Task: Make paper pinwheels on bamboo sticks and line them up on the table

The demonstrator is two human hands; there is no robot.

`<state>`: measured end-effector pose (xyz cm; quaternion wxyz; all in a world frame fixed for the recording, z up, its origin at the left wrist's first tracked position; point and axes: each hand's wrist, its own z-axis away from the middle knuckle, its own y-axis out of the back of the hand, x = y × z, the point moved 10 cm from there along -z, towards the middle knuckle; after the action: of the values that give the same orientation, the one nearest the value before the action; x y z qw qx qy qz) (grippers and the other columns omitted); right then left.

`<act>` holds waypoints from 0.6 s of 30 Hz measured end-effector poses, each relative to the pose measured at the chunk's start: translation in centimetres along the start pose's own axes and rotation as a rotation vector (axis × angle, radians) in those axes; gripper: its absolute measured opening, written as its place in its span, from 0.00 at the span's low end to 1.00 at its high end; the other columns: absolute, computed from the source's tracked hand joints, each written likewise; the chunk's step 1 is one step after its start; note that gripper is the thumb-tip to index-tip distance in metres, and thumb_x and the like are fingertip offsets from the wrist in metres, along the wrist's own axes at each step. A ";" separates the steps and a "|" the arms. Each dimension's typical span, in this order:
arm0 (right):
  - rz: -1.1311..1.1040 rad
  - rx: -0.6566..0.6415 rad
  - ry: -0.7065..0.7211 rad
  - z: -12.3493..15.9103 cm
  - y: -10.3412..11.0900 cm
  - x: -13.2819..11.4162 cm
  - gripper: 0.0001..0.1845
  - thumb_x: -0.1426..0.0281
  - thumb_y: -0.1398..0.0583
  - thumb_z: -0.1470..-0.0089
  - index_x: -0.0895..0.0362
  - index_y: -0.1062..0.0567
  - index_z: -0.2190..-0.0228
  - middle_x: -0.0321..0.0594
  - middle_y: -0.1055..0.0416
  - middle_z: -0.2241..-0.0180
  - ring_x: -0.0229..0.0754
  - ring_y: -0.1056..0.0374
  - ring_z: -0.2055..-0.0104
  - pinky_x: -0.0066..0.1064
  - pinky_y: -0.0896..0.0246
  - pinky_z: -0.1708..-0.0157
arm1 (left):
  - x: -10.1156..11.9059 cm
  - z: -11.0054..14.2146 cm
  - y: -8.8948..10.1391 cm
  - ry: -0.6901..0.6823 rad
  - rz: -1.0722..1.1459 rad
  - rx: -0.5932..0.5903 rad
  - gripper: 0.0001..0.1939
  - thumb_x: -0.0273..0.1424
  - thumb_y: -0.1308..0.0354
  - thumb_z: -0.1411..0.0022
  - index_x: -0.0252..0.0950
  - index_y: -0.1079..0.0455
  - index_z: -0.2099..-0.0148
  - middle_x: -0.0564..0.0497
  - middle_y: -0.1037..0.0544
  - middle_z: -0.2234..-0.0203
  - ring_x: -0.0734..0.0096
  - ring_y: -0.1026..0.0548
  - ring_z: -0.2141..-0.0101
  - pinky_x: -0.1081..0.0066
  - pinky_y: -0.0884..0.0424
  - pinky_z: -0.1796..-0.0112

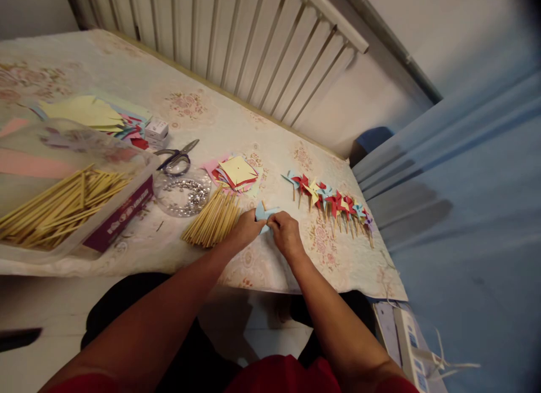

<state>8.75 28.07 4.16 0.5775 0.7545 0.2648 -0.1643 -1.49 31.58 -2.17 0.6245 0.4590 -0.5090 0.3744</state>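
A light blue paper pinwheel (261,211) is between my two hands, above the front part of the table. My left hand (245,228) pinches its left side. The fingers of my right hand (285,231) are closed at its right side near the middle; whether they also hold a pin there is hidden. A short bit of wooden stick shows at the top of the pinwheel. Beside my left hand lies a pile of thin wooden sticks (211,219). Behind it is a stack of coloured paper squares (238,172), a yellow one on top.
A round clear dish (182,197) holds metal pins, with scissors (177,158) behind it. At left stands a plastic box (127,213) of sticks, near paper sheets (80,112) and a small white box (156,131). Finished-looking pinwheels (333,204) lie in a row at right.
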 end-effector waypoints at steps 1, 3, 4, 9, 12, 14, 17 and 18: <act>-0.008 0.008 -0.021 0.0 0.1 0.1 0.07 0.71 0.45 0.51 0.55 0.29 0.78 0.37 0.32 0.74 0.40 0.36 0.69 0.30 0.44 0.65 | 0.0 0.0 0.0 0.001 0.009 -0.001 0.10 0.28 0.46 0.47 0.30 0.27 0.63 0.49 0.24 0.72 0.69 0.29 0.69 0.72 0.36 0.68; -0.049 0.028 -0.115 0.1 0.0 1.1 0.07 0.70 0.44 0.52 0.55 0.30 0.80 0.35 0.33 0.77 0.39 0.37 0.72 0.29 0.44 0.68 | -0.2 0.0 0.0 0.011 0.015 0.000 0.09 0.28 0.46 0.47 0.30 0.28 0.64 0.50 0.24 0.72 0.69 0.30 0.70 0.72 0.36 0.68; -0.066 0.035 -0.157 0.1 -0.1 1.5 0.08 0.70 0.44 0.52 0.55 0.31 0.80 0.34 0.33 0.78 0.39 0.38 0.73 0.29 0.45 0.69 | -0.2 0.0 0.0 0.017 0.017 0.002 0.09 0.28 0.46 0.47 0.30 0.28 0.65 0.50 0.25 0.72 0.69 0.30 0.70 0.72 0.36 0.69; -0.032 0.032 -0.181 0.1 -0.4 1.7 0.08 0.70 0.44 0.53 0.55 0.30 0.80 0.34 0.33 0.78 0.38 0.38 0.73 0.29 0.46 0.70 | -0.4 0.2 0.0 0.026 0.063 0.003 0.09 0.30 0.46 0.48 0.30 0.28 0.67 0.52 0.26 0.75 0.71 0.32 0.72 0.73 0.38 0.71; -0.011 0.028 -0.160 -0.1 -0.3 1.5 0.08 0.71 0.44 0.52 0.55 0.29 0.80 0.34 0.32 0.77 0.38 0.38 0.73 0.29 0.46 0.69 | -0.7 0.2 0.0 0.038 0.054 0.012 0.09 0.31 0.46 0.48 0.31 0.28 0.68 0.52 0.27 0.77 0.71 0.33 0.74 0.73 0.40 0.73; -0.003 0.021 -0.155 -0.1 -0.4 1.4 0.08 0.71 0.44 0.52 0.55 0.29 0.80 0.34 0.32 0.78 0.38 0.38 0.73 0.29 0.46 0.69 | -0.8 0.1 0.0 0.037 0.051 0.014 0.09 0.31 0.46 0.48 0.31 0.28 0.68 0.52 0.27 0.77 0.71 0.33 0.74 0.73 0.40 0.73; 0.015 0.004 -0.156 -0.1 -0.5 1.4 0.08 0.72 0.44 0.52 0.56 0.29 0.80 0.34 0.32 0.77 0.38 0.37 0.73 0.29 0.46 0.69 | -1.0 0.0 0.0 0.037 0.034 0.018 0.09 0.30 0.46 0.48 0.30 0.28 0.67 0.51 0.26 0.76 0.71 0.32 0.73 0.73 0.39 0.72; 0.033 -0.003 -0.153 -0.1 -0.5 1.2 0.08 0.73 0.44 0.51 0.56 0.29 0.80 0.34 0.32 0.77 0.38 0.37 0.72 0.29 0.46 0.68 | -1.0 0.0 0.0 0.039 0.023 0.019 0.09 0.30 0.46 0.48 0.30 0.28 0.67 0.50 0.26 0.75 0.70 0.31 0.73 0.73 0.38 0.71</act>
<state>9.43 28.58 3.09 0.5997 0.7432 0.2079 -0.2116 -1.70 31.58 -3.16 0.6255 0.4519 -0.4983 0.3952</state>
